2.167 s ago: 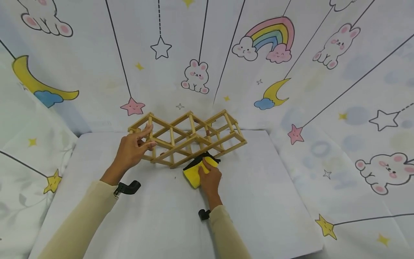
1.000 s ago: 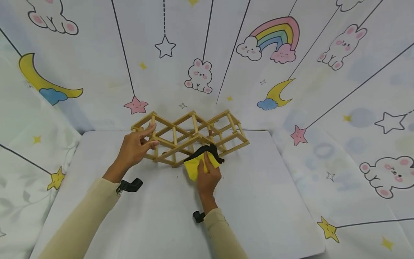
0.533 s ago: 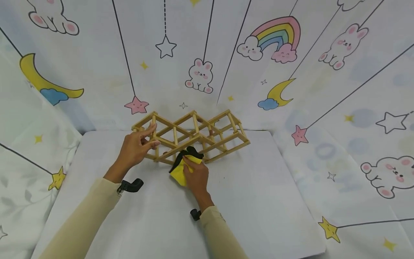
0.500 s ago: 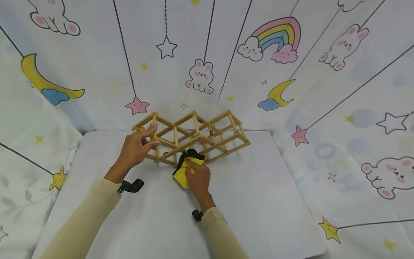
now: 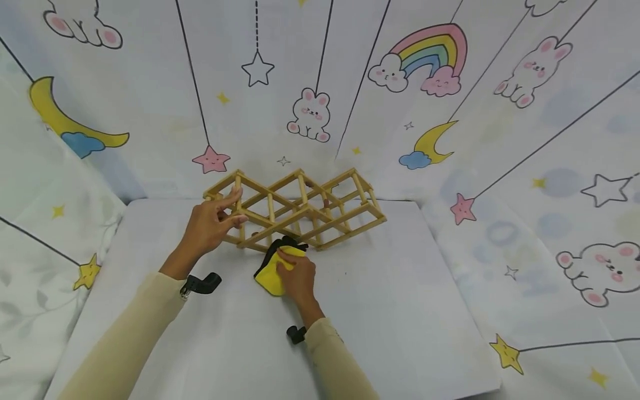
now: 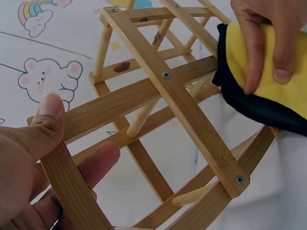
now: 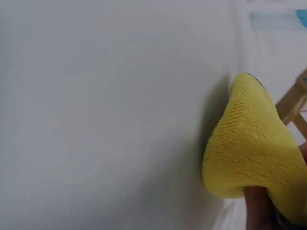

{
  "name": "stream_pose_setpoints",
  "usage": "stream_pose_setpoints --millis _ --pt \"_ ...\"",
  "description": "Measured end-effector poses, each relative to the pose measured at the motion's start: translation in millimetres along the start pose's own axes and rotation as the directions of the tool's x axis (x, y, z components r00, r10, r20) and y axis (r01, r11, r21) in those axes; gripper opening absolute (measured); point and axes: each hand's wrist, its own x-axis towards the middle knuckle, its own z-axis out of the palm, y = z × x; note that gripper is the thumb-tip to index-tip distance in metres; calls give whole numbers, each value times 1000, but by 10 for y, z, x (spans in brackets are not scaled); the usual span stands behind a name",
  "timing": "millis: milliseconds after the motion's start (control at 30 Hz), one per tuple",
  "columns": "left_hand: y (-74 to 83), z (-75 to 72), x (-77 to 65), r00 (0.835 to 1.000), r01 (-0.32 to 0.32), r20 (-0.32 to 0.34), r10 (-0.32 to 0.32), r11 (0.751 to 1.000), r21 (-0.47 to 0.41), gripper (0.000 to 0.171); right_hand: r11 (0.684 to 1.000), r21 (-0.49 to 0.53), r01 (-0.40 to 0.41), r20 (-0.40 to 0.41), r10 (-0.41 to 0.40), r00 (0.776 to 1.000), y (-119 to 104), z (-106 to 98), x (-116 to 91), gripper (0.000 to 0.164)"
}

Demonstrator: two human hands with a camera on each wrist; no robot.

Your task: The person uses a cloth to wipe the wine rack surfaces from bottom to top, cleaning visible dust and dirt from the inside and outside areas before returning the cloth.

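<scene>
A lattice-style wooden rack (image 5: 309, 210) of riveted slats and round dowels stands at the back of the white table. At its left end, my left hand (image 5: 204, 229) grips a slat; in the left wrist view the thumb (image 6: 49, 112) lies on one side and the fingers curl behind. My right hand (image 5: 301, 279) pinches a yellow cloth (image 5: 271, 278) with a black edge, near the rack's lower front slats. From the left wrist, the cloth (image 6: 288, 86) overlaps a slat end. In the right wrist view the bunched cloth (image 7: 249, 139) hides most of the right hand.
The white tabletop (image 5: 400, 311) spreads in front and to the right of the rack. Close behind the rack rises a white backdrop (image 5: 350, 111) printed with bears, stars and moons. Each wrist wears a small black camera mount (image 5: 205, 283).
My right hand has moved left along the rack's front with the cloth, then slightly down toward me. The left hand keeps its grip at the same end, and the rack stays in place.
</scene>
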Motion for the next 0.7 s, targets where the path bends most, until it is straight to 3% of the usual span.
stream_pose_setpoints --millis 133,200,300,433,600,700 --pt "16 8 12 1000 9 9 -9 1000 0 69 996 82 -45 -179 59 982 -16 79 -63 36" --pt "28 10 21 1000 12 10 -12 1000 0 69 994 87 -73 -205 89 975 -32 142 -89 36" --pt "39 13 33 1000 8 4 -8 1000 -4 69 987 38 -155 -81 158 984 -102 240 -83 34" --pt "32 12 25 1000 16 10 -16 1000 -5 69 975 -12 -224 110 224 968 -278 283 -53 33" --pt "6 -6 9 1000 9 3 -9 1000 -3 68 989 82 -120 201 102 974 -397 344 -84 35" --pt "9 21 -3 1000 6 0 -6 1000 -6 68 990 16 -138 237 130 963 -364 355 -135 35"
